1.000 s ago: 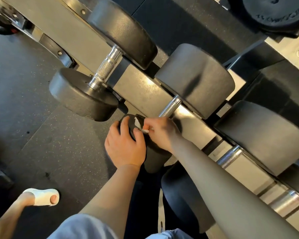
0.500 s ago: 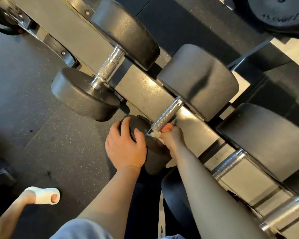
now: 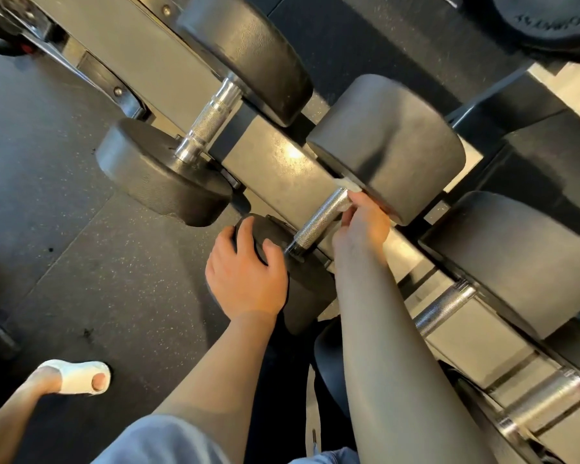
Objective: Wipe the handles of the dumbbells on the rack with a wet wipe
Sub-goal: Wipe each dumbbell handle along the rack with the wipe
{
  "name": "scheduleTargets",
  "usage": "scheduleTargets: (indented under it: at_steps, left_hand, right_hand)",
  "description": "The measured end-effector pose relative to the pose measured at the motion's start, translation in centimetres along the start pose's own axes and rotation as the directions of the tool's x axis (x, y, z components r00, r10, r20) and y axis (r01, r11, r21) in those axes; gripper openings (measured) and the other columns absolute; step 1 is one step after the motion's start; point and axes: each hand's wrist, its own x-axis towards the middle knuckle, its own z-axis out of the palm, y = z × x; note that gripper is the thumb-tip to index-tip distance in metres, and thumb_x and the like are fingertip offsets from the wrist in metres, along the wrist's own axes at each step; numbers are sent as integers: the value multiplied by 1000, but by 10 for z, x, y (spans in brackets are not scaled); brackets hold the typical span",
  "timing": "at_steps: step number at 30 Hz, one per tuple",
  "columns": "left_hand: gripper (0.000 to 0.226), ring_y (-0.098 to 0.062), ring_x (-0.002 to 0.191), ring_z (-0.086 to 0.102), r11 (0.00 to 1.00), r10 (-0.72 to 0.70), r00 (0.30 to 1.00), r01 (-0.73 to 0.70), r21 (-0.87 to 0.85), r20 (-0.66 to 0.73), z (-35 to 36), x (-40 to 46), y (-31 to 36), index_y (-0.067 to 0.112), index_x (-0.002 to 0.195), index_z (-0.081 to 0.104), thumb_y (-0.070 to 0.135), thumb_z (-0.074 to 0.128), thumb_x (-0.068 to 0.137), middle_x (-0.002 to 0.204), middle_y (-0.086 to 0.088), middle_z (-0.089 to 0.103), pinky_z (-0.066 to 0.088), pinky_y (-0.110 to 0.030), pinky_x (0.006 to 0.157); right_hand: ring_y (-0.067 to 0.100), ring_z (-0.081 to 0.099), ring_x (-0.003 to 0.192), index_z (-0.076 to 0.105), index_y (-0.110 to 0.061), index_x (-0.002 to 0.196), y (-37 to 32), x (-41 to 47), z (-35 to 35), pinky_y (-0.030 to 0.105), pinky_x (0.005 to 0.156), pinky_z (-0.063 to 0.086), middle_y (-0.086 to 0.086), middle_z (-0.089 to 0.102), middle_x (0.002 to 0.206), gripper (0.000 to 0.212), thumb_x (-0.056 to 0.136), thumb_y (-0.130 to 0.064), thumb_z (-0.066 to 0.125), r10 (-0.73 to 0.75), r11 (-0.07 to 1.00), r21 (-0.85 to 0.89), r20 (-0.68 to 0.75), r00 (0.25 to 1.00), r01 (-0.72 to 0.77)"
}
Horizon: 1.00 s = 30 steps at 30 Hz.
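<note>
Now the right hand [image 3: 365, 226] pinches the white wipe [image 3: 347, 192] against the far end of the steel handle [image 3: 318, 221] of the middle dumbbell – just beside its big black head [image 3: 392, 145] – while the left hand [image 3: 245, 272] rests, fingers spread wide, on the near head [image 3: 302, 289].

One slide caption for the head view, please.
Right hand wipes a dumbbell handle with a wet wipe; left hand steadies its head.
</note>
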Motion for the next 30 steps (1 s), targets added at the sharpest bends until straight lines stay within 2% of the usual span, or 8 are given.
scheduleTargets:
  at_steps: [3, 6, 9, 14, 18, 21, 25, 30]
  left_hand:
    - [62, -31, 116, 54, 1000, -2, 1000, 2, 0, -2, 0, 0, -1, 20, 132, 57, 45, 25, 85, 131, -11, 55, 42, -49, 100]
    - [62, -30, 118, 53, 1000, 3, 1000, -3, -2, 1, 0, 0, -1, 20, 132, 57, 45, 25, 85, 132, -12, 54, 41, -51, 101]
    - [62, -31, 119, 53, 1000, 9, 1000, -9, 8, 3, 0, 1, -2, 19, 132, 57, 45, 26, 85, 132, -12, 54, 42, -52, 100]
    - [60, -33, 118, 54, 1000, 17, 1000, -17, 6, -8, 0, 0, -1, 17, 131, 58, 44, 28, 86, 132, -15, 55, 42, -52, 100]
    - [61, -32, 119, 53, 1000, 13, 1000, -13, 15, -4, 0, 0, 0, 18, 131, 58, 44, 27, 86, 132, -14, 55, 40, -51, 101]
    - [62, -31, 121, 52, 1000, 11, 1000, -11, 16, -1, 0, 0, -1, 19, 132, 57, 45, 26, 85, 133, -13, 54, 38, -50, 102]
    - [61, -32, 118, 53, 1000, 12, 1000, -12, 13, -4, 0, 1, 0, 18, 131, 58, 44, 27, 85, 131, -14, 54, 41, -51, 100]
    - [61, -33, 114, 55, 1000, 14, 1000, -14, 15, -4, 0, 2, 0, 18, 130, 59, 43, 28, 83, 129, -14, 55, 43, -50, 97]
  right_hand:
    - [27, 59, 101, 55, -20, 97, 17, -4, 7, 43, 83, 51, 6, 59, 111, 36, 73, -6, 78, -43, 981, -192, -36, 998, 35]
    - [27, 58, 107, 50, -26, 82, 17, -6, 18, 45, 92, 50, 7, 58, 118, 37, 71, -6, 79, -119, 983, -156, -113, 986, 100]
    - [25, 59, 105, 54, -20, 84, 14, -4, 20, 43, 95, 49, 7, 60, 112, 29, 75, -1, 74, -103, 995, -23, -136, 985, 101]
    - [9, 61, 87, 68, -17, 82, 16, -12, -7, 28, 81, 48, -5, 68, 87, 9, 80, -10, 73, -170, 975, -140, 20, 985, 172]
    - [13, 64, 78, 61, -17, 71, 20, -5, 0, 21, 64, 50, -1, 66, 78, 20, 75, -4, 77, -268, 947, -210, -93, 959, 244]
    - [14, 61, 78, 55, -17, 76, 21, 3, 6, 25, 64, 51, -4, 61, 80, 27, 72, -10, 81, -294, 930, -264, -115, 949, 256]
    - [6, 58, 82, 53, -18, 104, 30, 5, -7, 27, 77, 52, -12, 57, 88, 32, 80, -23, 75, -337, 865, -389, 18, 941, 317]
    - [8, 55, 68, 64, -17, 86, 33, 13, -20, 31, 66, 46, -9, 58, 73, 20, 87, -37, 65, -489, 628, -643, 111, 865, 438]
